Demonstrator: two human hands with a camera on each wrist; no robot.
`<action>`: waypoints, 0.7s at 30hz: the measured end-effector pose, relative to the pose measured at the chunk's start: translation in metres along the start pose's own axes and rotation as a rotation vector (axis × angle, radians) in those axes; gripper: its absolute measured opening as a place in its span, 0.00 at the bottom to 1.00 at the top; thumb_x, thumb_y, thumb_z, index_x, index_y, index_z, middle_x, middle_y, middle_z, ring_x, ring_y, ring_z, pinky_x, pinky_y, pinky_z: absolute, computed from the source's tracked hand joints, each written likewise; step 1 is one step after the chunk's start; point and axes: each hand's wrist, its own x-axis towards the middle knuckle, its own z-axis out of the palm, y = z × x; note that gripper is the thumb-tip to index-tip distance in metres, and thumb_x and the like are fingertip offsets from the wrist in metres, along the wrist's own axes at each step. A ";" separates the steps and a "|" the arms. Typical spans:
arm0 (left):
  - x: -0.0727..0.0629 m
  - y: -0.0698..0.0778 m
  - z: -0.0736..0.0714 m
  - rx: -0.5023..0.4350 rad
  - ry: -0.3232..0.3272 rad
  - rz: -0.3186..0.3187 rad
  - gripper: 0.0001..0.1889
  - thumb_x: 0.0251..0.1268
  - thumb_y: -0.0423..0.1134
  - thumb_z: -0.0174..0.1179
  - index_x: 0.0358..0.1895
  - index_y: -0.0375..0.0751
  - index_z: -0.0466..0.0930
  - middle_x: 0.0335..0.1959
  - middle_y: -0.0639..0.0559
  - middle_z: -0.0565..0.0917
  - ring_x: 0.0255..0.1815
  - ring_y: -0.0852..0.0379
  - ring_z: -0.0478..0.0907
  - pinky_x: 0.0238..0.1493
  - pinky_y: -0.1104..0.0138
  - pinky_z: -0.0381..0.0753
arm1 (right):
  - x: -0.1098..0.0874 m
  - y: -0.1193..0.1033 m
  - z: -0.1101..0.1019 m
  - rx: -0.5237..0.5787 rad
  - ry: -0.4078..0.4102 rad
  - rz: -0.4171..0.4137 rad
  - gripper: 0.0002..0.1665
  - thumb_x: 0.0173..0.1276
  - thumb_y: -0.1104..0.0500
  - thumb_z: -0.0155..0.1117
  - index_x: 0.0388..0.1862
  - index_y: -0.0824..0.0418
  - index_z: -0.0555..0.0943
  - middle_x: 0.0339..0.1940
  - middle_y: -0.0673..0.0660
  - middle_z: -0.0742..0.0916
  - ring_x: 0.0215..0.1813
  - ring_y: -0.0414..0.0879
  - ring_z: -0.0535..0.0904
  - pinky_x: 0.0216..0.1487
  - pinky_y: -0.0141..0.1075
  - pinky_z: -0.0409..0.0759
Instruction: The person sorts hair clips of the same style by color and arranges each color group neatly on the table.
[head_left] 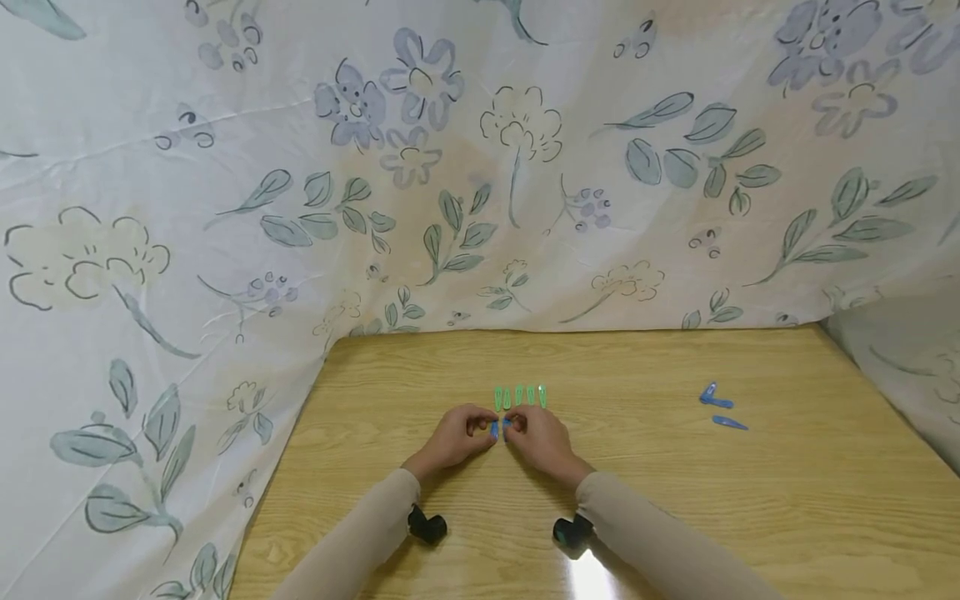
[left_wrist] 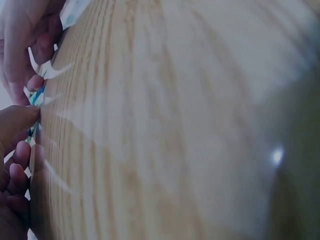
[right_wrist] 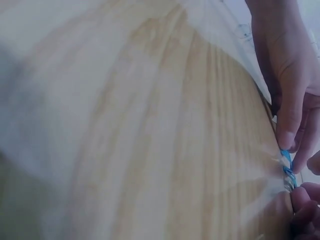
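Several green hair clips [head_left: 519,395] lie upright in a row on the wooden table, just beyond the hands. My left hand [head_left: 456,435] holds a blue hair clip [head_left: 495,429] between thumb and fingertips, low at the tabletop. Close beside it, my right hand [head_left: 543,437] pinches another blue hair clip [head_left: 507,426], mostly covered by the fingers. Both wrist views catch the two hands at the frame edge, with bits of blue clip [left_wrist: 37,95] and blue clip [right_wrist: 286,158] between fingertips; finer detail there is blurred.
More blue hair clips [head_left: 729,422] lie apart on the right side of the wooden table [head_left: 637,467]. A flower-printed cloth [head_left: 480,167] hangs along the back and left side. Small black devices [head_left: 573,533] sit at both wrists.
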 end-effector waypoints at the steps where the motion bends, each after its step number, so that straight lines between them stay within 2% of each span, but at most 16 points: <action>1: 0.000 0.000 0.000 0.000 -0.002 -0.002 0.15 0.66 0.38 0.68 0.55 0.40 0.85 0.38 0.50 0.82 0.29 0.62 0.67 0.33 0.72 0.68 | 0.000 0.001 -0.001 0.017 -0.004 0.001 0.12 0.69 0.56 0.67 0.49 0.57 0.88 0.30 0.45 0.86 0.24 0.37 0.72 0.24 0.30 0.69; 7: 0.000 0.002 -0.001 0.001 -0.004 -0.007 0.16 0.66 0.38 0.68 0.55 0.39 0.85 0.38 0.49 0.81 0.30 0.61 0.67 0.33 0.71 0.68 | -0.007 0.004 -0.010 0.144 -0.020 -0.021 0.15 0.72 0.55 0.64 0.53 0.60 0.85 0.38 0.51 0.88 0.40 0.43 0.83 0.36 0.36 0.81; 9: 0.000 0.003 0.000 0.006 -0.001 -0.003 0.16 0.66 0.38 0.68 0.55 0.39 0.85 0.38 0.49 0.81 0.30 0.61 0.67 0.33 0.71 0.68 | -0.010 0.006 -0.015 0.179 -0.020 -0.025 0.15 0.73 0.56 0.64 0.54 0.61 0.85 0.39 0.53 0.88 0.42 0.45 0.85 0.38 0.38 0.83; 11: 0.000 0.004 0.000 0.009 0.002 0.000 0.16 0.66 0.38 0.69 0.55 0.39 0.85 0.38 0.49 0.81 0.30 0.62 0.67 0.33 0.71 0.68 | -0.014 0.008 -0.021 0.207 -0.022 -0.015 0.15 0.73 0.57 0.64 0.54 0.62 0.85 0.40 0.54 0.88 0.40 0.45 0.85 0.38 0.36 0.82; 15: 0.000 0.006 0.000 0.005 0.005 -0.008 0.15 0.65 0.37 0.69 0.54 0.40 0.86 0.38 0.50 0.81 0.29 0.62 0.66 0.33 0.72 0.68 | -0.021 0.010 -0.037 0.262 -0.068 0.004 0.15 0.75 0.57 0.62 0.55 0.64 0.84 0.41 0.56 0.87 0.32 0.43 0.82 0.30 0.32 0.79; 18: -0.002 0.005 0.001 0.004 0.006 -0.008 0.15 0.65 0.37 0.69 0.54 0.40 0.86 0.37 0.51 0.81 0.29 0.62 0.66 0.33 0.71 0.68 | -0.026 0.012 -0.049 0.288 -0.093 -0.001 0.17 0.76 0.57 0.61 0.56 0.67 0.83 0.42 0.58 0.86 0.26 0.41 0.78 0.24 0.31 0.76; 21: -0.002 0.005 0.001 0.001 0.011 -0.005 0.15 0.66 0.38 0.69 0.54 0.41 0.86 0.38 0.51 0.81 0.30 0.62 0.66 0.34 0.71 0.68 | -0.030 0.014 -0.062 0.285 -0.086 -0.018 0.18 0.76 0.57 0.61 0.58 0.67 0.82 0.43 0.59 0.86 0.23 0.39 0.75 0.22 0.31 0.74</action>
